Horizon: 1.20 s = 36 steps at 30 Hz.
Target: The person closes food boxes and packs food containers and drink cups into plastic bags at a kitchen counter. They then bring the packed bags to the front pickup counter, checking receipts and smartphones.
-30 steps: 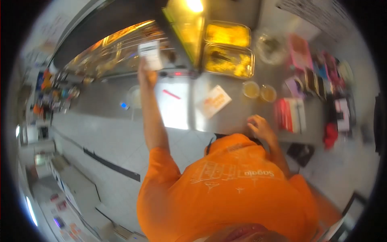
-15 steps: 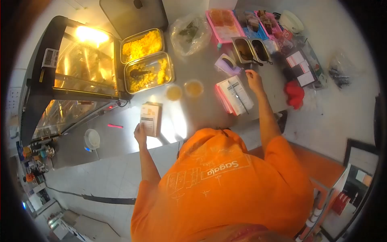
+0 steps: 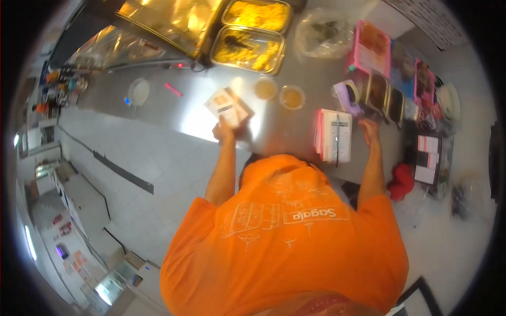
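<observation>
My left hand (image 3: 224, 130) pinches the lower edge of a small white packet (image 3: 224, 108) with orange print, over a similar packet lying on the steel counter (image 3: 174, 113). My right hand (image 3: 370, 130) is just right of a stack of printed slips (image 3: 336, 136) with a pen on top; its fingers are bent, and whether they hold anything is too small to tell. A purple tape dispenser (image 3: 347, 97) lies beyond the stack. Two round tubs (image 3: 265, 89) of yellowish contents stand to the right of the packets.
Behind are two trays of yellow food (image 3: 247, 50) and a lit warming cabinet (image 3: 168, 23). A plastic bag (image 3: 324, 34), a pink basket (image 3: 370, 48) and metal sauce pans (image 3: 377, 90) stand at the back right. A round white scale (image 3: 139, 91) and a pink marker (image 3: 173, 89) lie left.
My left hand has gone from the cabinet front down to the counter with a packet. My right hand reached toward the sauce pans and has come back beside the slips. The view has swung round.
</observation>
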Tool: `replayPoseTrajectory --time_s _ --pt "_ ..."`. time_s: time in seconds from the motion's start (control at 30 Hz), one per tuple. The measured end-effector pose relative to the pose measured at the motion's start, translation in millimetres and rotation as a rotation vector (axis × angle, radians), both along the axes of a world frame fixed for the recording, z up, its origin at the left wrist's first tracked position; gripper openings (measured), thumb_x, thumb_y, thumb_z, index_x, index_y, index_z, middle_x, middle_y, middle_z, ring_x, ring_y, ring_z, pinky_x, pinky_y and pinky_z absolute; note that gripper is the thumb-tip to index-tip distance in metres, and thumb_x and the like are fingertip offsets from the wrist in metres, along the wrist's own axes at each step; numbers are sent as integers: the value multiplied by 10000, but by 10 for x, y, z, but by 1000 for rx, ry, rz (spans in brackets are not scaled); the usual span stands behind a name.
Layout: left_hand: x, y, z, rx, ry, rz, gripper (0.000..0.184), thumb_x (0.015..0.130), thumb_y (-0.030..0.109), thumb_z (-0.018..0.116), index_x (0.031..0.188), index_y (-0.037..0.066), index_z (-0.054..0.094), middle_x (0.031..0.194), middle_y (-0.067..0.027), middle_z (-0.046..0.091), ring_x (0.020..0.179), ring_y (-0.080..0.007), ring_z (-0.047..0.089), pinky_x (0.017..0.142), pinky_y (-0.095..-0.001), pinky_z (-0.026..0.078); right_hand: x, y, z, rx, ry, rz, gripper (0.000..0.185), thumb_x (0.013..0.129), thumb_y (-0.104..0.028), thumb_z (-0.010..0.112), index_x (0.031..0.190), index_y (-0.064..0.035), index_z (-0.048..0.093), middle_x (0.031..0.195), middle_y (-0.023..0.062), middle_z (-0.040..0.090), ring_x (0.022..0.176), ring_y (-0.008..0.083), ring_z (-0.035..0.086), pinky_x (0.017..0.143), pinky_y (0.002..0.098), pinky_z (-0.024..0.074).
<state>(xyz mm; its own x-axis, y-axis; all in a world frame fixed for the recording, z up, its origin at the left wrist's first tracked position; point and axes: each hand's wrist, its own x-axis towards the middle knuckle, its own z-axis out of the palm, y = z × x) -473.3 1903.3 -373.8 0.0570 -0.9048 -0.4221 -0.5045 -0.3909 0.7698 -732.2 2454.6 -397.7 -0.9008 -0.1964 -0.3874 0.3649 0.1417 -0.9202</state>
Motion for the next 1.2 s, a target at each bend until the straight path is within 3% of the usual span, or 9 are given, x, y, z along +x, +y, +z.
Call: replayPoseTrajectory --time_s 0.13,0.33,0.47,0.53,0.63,0.7,0.8,0.97,1.2 --pt "11 -170 -311 44 -79 -87 617 884 561 574 1075 -16 677 1108 -188 627 1136 -347 499 1014 -544 318 18 -184 242 1046 341 78 149 857 -115 624 858 17 693 823 116 695 777 226 658 744 374 516" --pt "-148 -195 -221 105 -337 -58 752 919 621 443 1196 -70 549 1192 -212 556 1192 -380 459 1040 -574 293 451 -917 1203 739 562 -415 197 870 -149 641 900 38 698 850 120 710 721 201 653 678 332 504" --pt "-244 -40 441 195 -394 -48 818 901 652 444 1240 -91 488 1238 -240 518 1180 -412 467 998 -550 368 803 -2750 1509 89 432 -41 221 902 -178 652 956 24 725 846 58 709 767 133 634 710 292 501" --pt "-246 -29 419 227 -338 -61 866 885 670 456 1288 -97 440 1265 -263 481 1161 -444 473 970 -534 410 1160 -3999 2113 322 276 284 241 889 -234 684 930 -4 740 801 58 711 715 124 628 686 302 503" --pt "-190 -84 180 208 -333 -127 810 894 643 471 1261 -79 474 1229 -260 494 1146 -430 490 932 -518 450 1226 -5367 1175 173 140 554 294 821 -291 728 773 -2 720 719 104 683 631 167 623 594 347 483" --pt "-195 -104 88 182 -319 -145 721 904 579 529 1179 -87 515 1175 -260 505 1100 -417 511 893 -504 486 1183 -5953 692 464 76 627 314 765 -272 744 876 20 718 856 204 714 831 286 706 710 381 548" --pt "-159 -192 -17 160 -384 -190 712 954 590 400 1043 -57 685 1088 -269 638 1001 -405 640 872 -488 499 1191 -6214 -64 600 58 651 405 740 -301 756 987 16 699 950 212 710 892 328 701 779 407 556" --pt "-37 -246 -291 58 -442 -392 740 941 610 415 984 -68 709 1010 -284 676 984 -410 661 819 -464 518 1222 -5856 1084 929 276 771 540 680 -451 820 1001 -39 682 944 174 697 845 324 678 754 466 540" --pt "358 -402 239 235 23 -476 511 787 409 773 976 -53 660 973 -206 666 879 -305 634 772 -415 501 1559 -5169 572 680 230 457 734 691 -576 783 1119 -12 586 1125 213 640 1027 357 622 855 433 491"
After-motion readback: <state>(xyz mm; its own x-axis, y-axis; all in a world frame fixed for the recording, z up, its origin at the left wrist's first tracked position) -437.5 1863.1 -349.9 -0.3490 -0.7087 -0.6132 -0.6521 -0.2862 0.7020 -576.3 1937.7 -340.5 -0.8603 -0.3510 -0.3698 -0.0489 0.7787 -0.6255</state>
